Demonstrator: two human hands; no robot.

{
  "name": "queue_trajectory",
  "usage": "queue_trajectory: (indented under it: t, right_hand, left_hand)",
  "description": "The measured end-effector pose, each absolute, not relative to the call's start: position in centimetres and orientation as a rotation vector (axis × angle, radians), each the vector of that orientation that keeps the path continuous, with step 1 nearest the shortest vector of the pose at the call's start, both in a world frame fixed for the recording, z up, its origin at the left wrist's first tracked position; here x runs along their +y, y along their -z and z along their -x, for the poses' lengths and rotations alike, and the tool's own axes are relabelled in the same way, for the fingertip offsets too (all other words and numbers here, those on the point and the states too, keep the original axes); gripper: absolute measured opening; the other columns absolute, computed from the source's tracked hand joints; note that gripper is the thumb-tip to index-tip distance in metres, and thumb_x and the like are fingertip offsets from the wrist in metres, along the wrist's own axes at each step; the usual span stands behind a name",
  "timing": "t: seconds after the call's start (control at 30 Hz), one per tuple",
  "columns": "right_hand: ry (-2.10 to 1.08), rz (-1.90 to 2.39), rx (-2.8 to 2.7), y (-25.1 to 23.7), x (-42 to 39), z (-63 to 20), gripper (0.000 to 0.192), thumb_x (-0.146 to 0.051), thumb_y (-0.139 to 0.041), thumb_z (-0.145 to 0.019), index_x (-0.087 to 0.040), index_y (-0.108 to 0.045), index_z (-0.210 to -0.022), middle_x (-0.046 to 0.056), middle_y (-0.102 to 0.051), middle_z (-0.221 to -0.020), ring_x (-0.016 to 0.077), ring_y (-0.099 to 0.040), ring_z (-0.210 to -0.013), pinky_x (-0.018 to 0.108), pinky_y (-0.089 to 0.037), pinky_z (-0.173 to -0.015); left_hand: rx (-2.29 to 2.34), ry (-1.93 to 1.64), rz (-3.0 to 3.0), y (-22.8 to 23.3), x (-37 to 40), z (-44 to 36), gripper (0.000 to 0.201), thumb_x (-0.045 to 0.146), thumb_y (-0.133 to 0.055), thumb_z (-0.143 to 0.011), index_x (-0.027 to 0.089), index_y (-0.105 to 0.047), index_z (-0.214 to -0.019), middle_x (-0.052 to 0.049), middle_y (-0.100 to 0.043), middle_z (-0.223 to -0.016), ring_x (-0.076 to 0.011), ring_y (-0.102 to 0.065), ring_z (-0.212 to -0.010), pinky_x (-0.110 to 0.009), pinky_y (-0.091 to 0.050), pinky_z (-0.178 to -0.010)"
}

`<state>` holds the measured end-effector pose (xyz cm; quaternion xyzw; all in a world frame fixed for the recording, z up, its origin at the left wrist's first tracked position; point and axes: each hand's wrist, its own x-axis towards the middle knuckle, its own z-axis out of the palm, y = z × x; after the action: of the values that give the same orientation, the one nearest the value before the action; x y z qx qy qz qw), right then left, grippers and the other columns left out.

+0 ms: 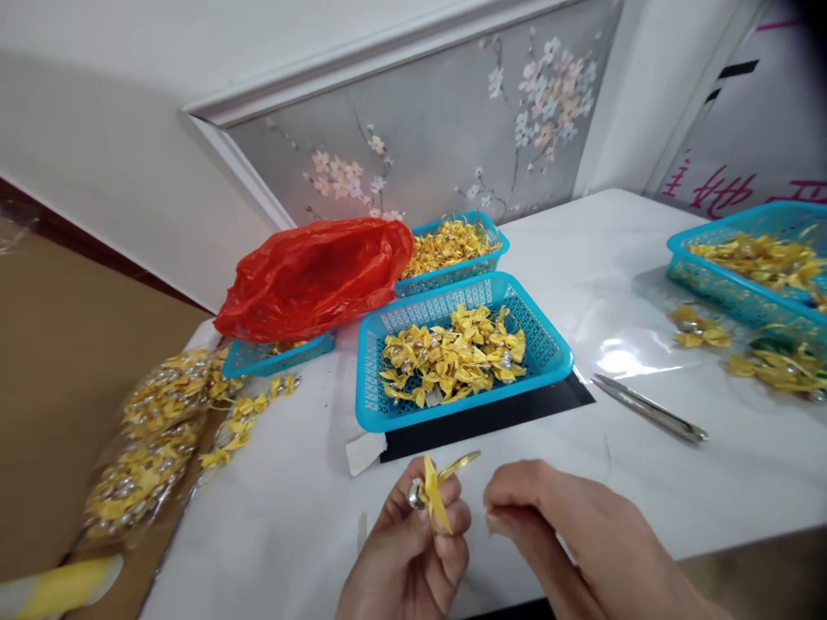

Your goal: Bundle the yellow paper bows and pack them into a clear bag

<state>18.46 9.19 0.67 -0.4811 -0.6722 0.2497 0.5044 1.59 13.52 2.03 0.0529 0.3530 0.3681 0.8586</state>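
In the lower middle of the head view, my left hand [413, 555] pinches a yellow ribbon bow [436, 498] between thumb and fingers. A silver bell [417, 493] sits at the bow's front, and a gold cord [460, 465] sticks out toward the right. My right hand [568, 525] is a short way off to the right, thumb and forefinger pressed together; whatever they hold, if anything, cannot be made out. Just beyond both hands stands a blue basket [465, 406] with many yellow bows and silver bells [456, 353] in it.
A red plastic bag [310, 284] lies over another blue basket [284, 357] at the left. More bows fill a rear basket [452, 250] and one at the right [743, 280]. Metal tweezers [649, 409] rest on the white table [277, 517]. Bagged bows [148, 439] are at far left.
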Motion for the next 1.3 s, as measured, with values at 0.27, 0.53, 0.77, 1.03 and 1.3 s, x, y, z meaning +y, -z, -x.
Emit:
queue_trajectory:
  t: [0.27, 0.53, 0.77, 1.03, 1.3]
  right_hand:
    - [-0.242, 1.095, -1.568, -2.0, 10.5, -17.3, 0.015, -0.012, -0.052, -0.089, -0.015, -0.065, -0.084, 0.002, -0.057, -0.075, 0.0118, -0.052, -0.063, 0.022, -0.044, -0.054]
    - [-0.024, 1.113, -1.587, -2.9, 10.9, -16.9, 0.028, -0.01, -0.043, -0.092, -0.012, -0.07, -0.084, 0.003, -0.055, -0.068, 0.0134, -0.045, -0.06, 0.027, -0.038, -0.052]
    - [-0.033, 1.124, -1.595, -3.1, 11.0, -16.9, 0.028, -0.007, -0.044, -0.089, -0.011, -0.07, -0.081, 0.004, -0.055, -0.065, 0.0141, -0.044, -0.058, 0.027, -0.038, -0.051]
    - [-0.041, 1.141, -1.579, -3.2, 10.9, -17.0, 0.03, -0.009, -0.044, -0.09, -0.014, -0.07, -0.074, 0.003, -0.056, -0.066, 0.0134, -0.043, -0.059, 0.026, -0.038, -0.052]
    - [-0.018, 1.127, -1.601, -3.3, 11.0, -16.9, 0.027, -0.009, -0.045, -0.09, -0.011, -0.071, -0.083, 0.004, -0.056, -0.065, 0.0141, -0.043, -0.058, 0.027, -0.037, -0.053]
  left_hand:
    - [0.565, -0.745, 0.056, -1.5, 13.3, -1.2, 0.024, -0.003, -0.072, -0.073, 0.011, -0.074, -0.093, -0.008, -0.076, -0.081, -0.0055, -0.07, -0.068, -0.007, -0.054, -0.063]
    - [0.624, -0.703, -0.015, -0.4, 13.3, 0.4, 0.024, -0.002, -0.066, -0.076, 0.013, -0.071, -0.094, -0.004, -0.077, -0.088, -0.0047, -0.07, -0.073, -0.006, -0.053, -0.069]
    - [0.759, -0.741, -0.04, -0.5, 13.2, 0.4, 0.023, 0.001, -0.066, -0.077, 0.018, -0.072, -0.09, -0.002, -0.076, -0.083, -0.0047, -0.068, -0.071, -0.004, -0.051, -0.067]
    - [0.858, -0.737, -0.027, -1.0, 13.3, 0.1, 0.033, -0.002, -0.066, -0.075, 0.021, -0.071, -0.098, 0.0, -0.075, -0.083, -0.0068, -0.067, -0.071, -0.005, -0.052, -0.064]
    - [0.87, -0.708, -0.146, -0.1, 13.3, 0.7, 0.019, 0.004, -0.068, -0.076, 0.019, -0.072, -0.086, 0.0, -0.075, -0.085, -0.0075, -0.068, -0.076, -0.009, -0.052, -0.07]
